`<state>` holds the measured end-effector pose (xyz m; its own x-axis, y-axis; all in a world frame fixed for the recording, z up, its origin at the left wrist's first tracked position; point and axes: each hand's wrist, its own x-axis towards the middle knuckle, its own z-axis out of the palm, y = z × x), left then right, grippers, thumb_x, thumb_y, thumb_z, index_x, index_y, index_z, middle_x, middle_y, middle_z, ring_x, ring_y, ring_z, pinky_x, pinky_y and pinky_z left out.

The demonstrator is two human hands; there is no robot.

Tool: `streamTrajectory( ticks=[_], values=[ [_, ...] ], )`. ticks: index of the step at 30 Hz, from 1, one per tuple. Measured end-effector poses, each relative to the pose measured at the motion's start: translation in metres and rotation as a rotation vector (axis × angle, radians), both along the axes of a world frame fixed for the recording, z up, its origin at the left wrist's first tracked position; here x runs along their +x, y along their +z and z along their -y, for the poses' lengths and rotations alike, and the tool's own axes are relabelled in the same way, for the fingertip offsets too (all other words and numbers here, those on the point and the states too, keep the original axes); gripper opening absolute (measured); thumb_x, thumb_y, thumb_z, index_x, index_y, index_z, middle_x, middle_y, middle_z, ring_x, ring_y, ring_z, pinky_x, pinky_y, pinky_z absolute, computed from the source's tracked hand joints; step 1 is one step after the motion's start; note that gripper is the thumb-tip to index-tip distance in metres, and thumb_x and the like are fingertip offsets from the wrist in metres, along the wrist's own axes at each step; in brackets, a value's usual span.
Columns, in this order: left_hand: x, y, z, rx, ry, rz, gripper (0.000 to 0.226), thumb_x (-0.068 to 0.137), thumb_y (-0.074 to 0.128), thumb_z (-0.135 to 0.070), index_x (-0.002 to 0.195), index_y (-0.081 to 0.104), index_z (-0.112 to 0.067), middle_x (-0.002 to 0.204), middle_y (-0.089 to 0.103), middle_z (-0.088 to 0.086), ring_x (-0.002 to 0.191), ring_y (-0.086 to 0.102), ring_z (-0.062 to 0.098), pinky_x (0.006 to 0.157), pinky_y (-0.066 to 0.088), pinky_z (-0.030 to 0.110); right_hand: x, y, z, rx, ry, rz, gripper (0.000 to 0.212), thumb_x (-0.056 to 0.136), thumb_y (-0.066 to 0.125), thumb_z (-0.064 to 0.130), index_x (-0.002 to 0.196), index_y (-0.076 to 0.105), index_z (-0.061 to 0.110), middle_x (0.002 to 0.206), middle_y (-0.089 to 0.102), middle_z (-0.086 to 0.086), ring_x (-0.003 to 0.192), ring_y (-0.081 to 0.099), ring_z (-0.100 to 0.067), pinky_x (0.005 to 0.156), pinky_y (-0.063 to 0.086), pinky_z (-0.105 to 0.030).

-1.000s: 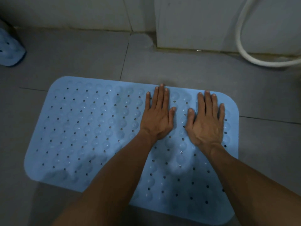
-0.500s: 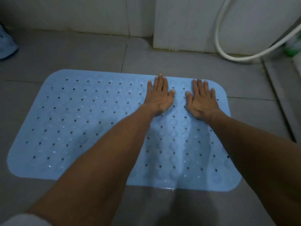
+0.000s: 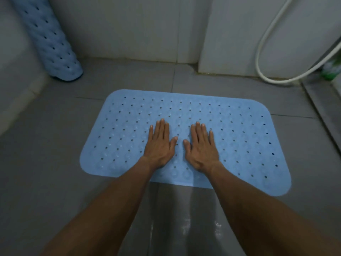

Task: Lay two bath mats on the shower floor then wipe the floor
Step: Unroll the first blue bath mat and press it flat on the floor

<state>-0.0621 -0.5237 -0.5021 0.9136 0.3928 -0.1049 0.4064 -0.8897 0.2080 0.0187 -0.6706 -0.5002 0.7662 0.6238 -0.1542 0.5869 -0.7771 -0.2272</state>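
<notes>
A: Where are the hands?

B: The left hand and the right hand both lie flat on the light-blue perforated bath mat, fingers straight and held together, thumbs out toward each other, gripping nothing — palms simply pressing down near the middle of its near half.

A: And the mat itself?

B: Spread flat on the grey tiled shower floor, roughly mid-floor, well apart from the back wall. Its long axis runs left to right, tilted a little so the right end sits nearer the viewer.

A: The second one?

B: A rolled blue bath mat stands leaning in the far left corner of the floor, not yet laid.

A: What could go wrong?

B: The near floor shines — it looks wet. My guess is the mat could slide under a push, or fail to seat flat if pressed only at the centre. The white shower hose loops down by the far right edge; unrolling the second mat that way could catch it.
</notes>
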Motion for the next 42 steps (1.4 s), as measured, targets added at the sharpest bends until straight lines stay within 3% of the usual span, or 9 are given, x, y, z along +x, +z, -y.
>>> streamTrajectory(
  ticks=[5,9,21,34,42],
  values=[
    [0.01,-0.013,-0.011,0.071,-0.029,0.077,0.073,0.099,0.005,-0.052,0.154,-0.002,-0.004,0.162,-0.01,0.012,0.15,-0.014,0.022,0.121,-0.011,0.043,0.003,-0.017,-0.002,-0.025,-0.037,0.053,0.07,0.102,0.009,0.053,0.158,-0.007,0.014,0.166,-0.014,-0.007,0.152,-0.018,-0.019,0.123,-0.011,-0.046],
    [0.01,-0.028,-0.014,0.048,-0.04,0.171,0.075,0.099,0.004,-0.052,0.153,0.012,-0.001,0.162,0.005,0.016,0.151,0.0,0.025,0.123,0.0,0.046,0.003,-0.023,-0.001,-0.011,-0.043,0.107,0.071,0.101,0.007,0.054,0.159,-0.003,0.015,0.167,-0.011,-0.006,0.153,-0.014,-0.02,0.124,-0.007,-0.048],
    [0.014,-0.022,-0.015,0.007,-0.03,0.111,0.069,0.101,0.027,-0.043,0.154,0.012,-0.001,0.163,0.006,0.016,0.151,0.001,0.026,0.122,0.008,0.05,0.004,-0.012,-0.004,-0.026,-0.08,0.065,0.069,0.103,0.019,0.052,0.16,0.005,0.015,0.168,-0.002,-0.006,0.154,-0.008,-0.019,0.124,0.001,-0.05],
    [0.014,-0.014,-0.015,0.007,-0.041,0.061,0.07,0.1,0.025,-0.044,0.153,0.013,-0.001,0.163,0.003,0.016,0.151,-0.002,0.027,0.122,0.009,0.05,0.004,-0.01,-0.004,0.019,-0.081,0.045,0.07,0.101,0.027,0.049,0.159,0.011,0.013,0.168,0.004,-0.008,0.155,-0.002,-0.02,0.124,0.006,-0.051],
    [0.013,-0.02,-0.014,0.005,-0.038,0.065,0.07,0.1,0.024,-0.045,0.154,0.014,-0.002,0.163,0.006,0.015,0.151,0.001,0.026,0.123,0.006,0.048,0.003,-0.015,-0.003,-0.013,-0.071,0.089,0.071,0.101,0.019,0.054,0.16,0.008,0.016,0.168,0.001,-0.005,0.155,-0.004,-0.019,0.125,0.001,-0.049]
  ],
)
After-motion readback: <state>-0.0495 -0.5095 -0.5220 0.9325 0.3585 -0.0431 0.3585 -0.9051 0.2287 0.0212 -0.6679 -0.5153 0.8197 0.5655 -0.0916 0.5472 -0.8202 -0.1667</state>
